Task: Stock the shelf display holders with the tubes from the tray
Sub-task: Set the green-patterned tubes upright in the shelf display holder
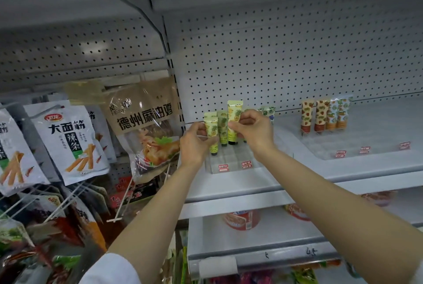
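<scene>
Left hand (194, 140) fingers pinching a yellow pineapple-print tube (211, 131), right hand (253, 129) fingers pinching a taller matching tube (234, 121), both over the clear plastic display holder (231, 160) on the white metal shelf (251, 183)

Both bare forearms reach forward and up, converging at the middle. The left hand (196, 140) and the right hand (254, 129) have their fingers curled in pinching grips, thumbs facing each other.
</scene>
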`<act>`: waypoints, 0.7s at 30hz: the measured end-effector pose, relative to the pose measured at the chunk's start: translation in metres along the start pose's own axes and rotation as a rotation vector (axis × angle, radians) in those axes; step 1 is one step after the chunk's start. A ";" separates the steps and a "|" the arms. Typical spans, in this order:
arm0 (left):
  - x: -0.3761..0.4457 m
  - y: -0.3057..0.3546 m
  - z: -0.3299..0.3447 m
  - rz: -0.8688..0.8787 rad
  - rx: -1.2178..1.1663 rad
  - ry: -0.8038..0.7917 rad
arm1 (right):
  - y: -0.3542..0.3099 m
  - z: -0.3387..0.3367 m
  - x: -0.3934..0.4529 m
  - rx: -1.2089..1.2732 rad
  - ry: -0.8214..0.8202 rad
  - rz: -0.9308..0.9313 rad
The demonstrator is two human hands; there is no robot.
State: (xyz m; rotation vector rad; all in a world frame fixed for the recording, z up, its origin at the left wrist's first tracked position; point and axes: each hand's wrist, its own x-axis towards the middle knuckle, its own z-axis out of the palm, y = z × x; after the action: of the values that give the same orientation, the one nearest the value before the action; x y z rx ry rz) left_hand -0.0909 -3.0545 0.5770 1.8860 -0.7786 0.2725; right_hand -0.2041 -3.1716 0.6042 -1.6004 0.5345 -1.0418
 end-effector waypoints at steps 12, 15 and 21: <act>-0.004 -0.011 0.004 0.038 -0.010 0.027 | 0.022 0.028 0.007 -0.284 -0.035 -0.127; -0.005 -0.014 0.005 0.026 -0.007 0.029 | 0.026 0.028 0.008 -0.353 -0.039 -0.110; -0.008 -0.016 0.006 0.017 -0.011 0.030 | 0.026 0.028 0.008 -0.406 -0.054 -0.090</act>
State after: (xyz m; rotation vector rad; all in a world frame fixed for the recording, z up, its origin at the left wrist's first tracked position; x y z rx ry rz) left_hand -0.0879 -3.0526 0.5582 1.8620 -0.7747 0.3062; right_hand -0.1719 -3.1709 0.5825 -2.0190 0.6736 -0.9956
